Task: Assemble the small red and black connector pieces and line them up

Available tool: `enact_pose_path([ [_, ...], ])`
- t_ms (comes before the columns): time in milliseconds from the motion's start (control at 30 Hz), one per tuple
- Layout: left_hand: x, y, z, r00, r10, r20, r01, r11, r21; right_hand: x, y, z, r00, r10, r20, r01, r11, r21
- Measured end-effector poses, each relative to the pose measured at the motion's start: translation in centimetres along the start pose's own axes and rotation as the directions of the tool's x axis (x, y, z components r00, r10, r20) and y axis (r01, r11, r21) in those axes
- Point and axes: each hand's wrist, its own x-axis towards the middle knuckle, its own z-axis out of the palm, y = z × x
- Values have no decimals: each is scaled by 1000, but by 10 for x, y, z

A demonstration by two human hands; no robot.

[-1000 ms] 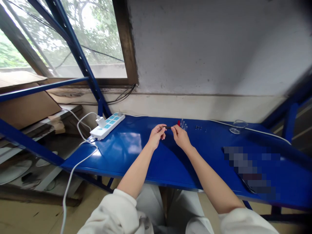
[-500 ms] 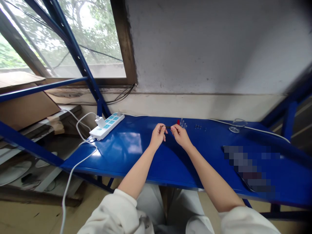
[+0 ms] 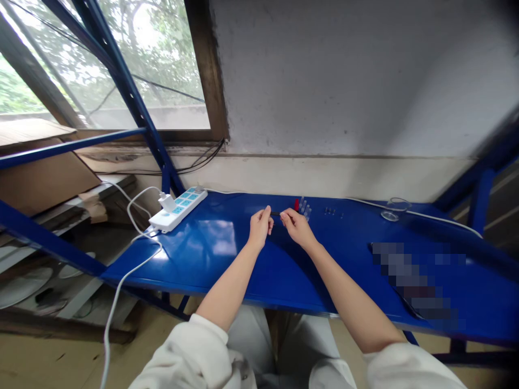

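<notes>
My left hand (image 3: 260,226) and my right hand (image 3: 294,225) are close together above the middle of the blue metal table (image 3: 211,248). Both pinch the ends of a small dark thin piece (image 3: 275,213) held level between them. Just behind my right hand stand a small red part and a few clear small parts (image 3: 303,206). Several tiny dark pieces (image 3: 330,211) lie a little to the right of those.
A white power strip (image 3: 178,208) with a plugged-in white cable (image 3: 121,281) sits at the table's left back corner. A clear coiled loop (image 3: 395,209) and a thin white wire lie at the back right. A blurred patch covers the right front. Blue rack struts stand left and right.
The two hands have drawn slightly closer and shifted a little to the left; the pinch on the dark piece is kept. Nothing else has moved.
</notes>
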Motion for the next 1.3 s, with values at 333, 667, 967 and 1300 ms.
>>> enact_pose_path([
  [333,3,1,-3,988,-150,-23,144,976,-164,-3,1,3,992,-122,-7,115,946,-303],
  [667,8,2,-9,981,-192,-1,186,950,-250,-2,3,-3,985,-147,-86,94,888,-450],
  [967,6,2,-5,977,-186,100,209,924,-319,-2,3,-2,984,-117,-135,69,945,-320],
  [1300,8,1,-9,987,-145,69,160,932,-326,3,1,-7,997,-69,-23,62,974,-220],
])
